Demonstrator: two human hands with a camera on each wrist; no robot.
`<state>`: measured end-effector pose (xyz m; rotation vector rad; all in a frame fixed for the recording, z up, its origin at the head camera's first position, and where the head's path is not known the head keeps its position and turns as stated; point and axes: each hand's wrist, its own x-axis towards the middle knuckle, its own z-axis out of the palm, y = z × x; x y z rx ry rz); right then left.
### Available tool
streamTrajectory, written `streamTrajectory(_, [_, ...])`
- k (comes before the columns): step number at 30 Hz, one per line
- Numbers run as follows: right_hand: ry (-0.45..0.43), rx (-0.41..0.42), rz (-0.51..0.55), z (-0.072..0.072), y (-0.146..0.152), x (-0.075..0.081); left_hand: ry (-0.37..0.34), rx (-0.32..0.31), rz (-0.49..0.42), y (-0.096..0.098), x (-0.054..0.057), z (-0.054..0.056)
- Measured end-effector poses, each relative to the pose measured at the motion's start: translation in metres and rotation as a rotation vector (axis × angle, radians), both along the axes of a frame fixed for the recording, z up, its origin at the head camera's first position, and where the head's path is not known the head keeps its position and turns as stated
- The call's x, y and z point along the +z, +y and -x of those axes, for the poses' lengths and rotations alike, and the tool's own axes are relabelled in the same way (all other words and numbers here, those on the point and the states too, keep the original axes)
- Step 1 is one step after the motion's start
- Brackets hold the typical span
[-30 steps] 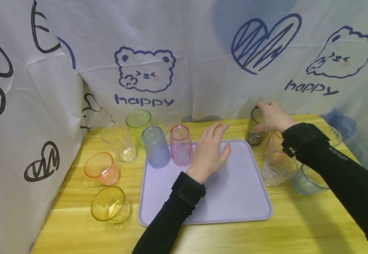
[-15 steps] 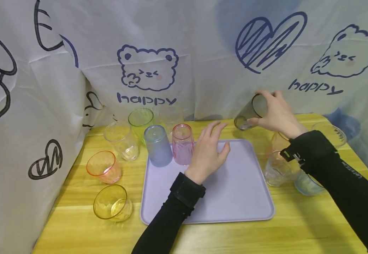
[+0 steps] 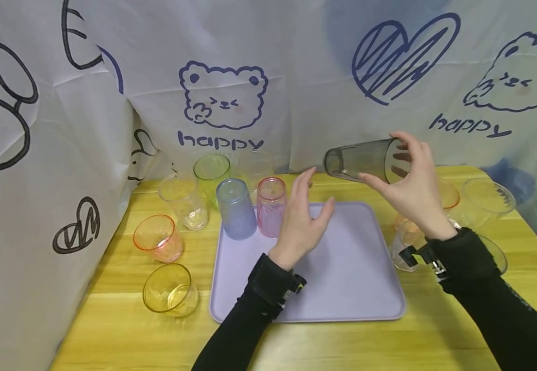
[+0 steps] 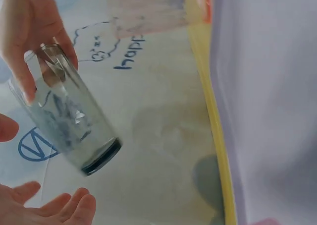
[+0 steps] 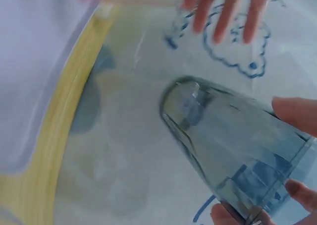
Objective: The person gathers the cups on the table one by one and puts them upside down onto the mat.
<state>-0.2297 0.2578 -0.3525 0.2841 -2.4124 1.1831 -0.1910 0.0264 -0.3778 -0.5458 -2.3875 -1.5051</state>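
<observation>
My right hand (image 3: pixel 414 190) grips a grey see-through glass (image 3: pixel 366 159) near its wide rim. The glass is raised off the table, lying nearly sideways with its narrower base toward the left. Over the lilac tray (image 3: pixel 342 288) my left hand (image 3: pixel 298 226) is held with fingers extended and thumb apart, holding nothing. A pink glass (image 3: pixel 269 216) and a blue glass (image 3: pixel 237 214) stand upside down at the tray's back left; my left hand partly covers the pink one. The left wrist view shows the grey glass (image 4: pixel 74 116) just above the left fingertips, apart from them.
Left of the tray stand a yellow glass (image 3: pixel 171 293), an orange-rimmed glass (image 3: pixel 159 242), a clear glass (image 3: pixel 187 203) and a green glass (image 3: pixel 210 175). Several more, including an orange glass (image 3: pixel 447 193) and a clear glass (image 3: pixel 486 198), stand at right, partly hidden by the right arm. Cloth hangs behind.
My right hand has lifted the grey glass off the table, moved it left and tipped it from upright to nearly sideways. My left hand has stayed over the tray, turning slightly.
</observation>
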Motion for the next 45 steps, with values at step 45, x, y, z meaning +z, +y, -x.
streamTrajectory(45, [-0.067, 0.472, 1.021, -0.105, -0.092, -0.078, -0.259, -0.26, -0.622, -0.016, 0.021, -0.012])
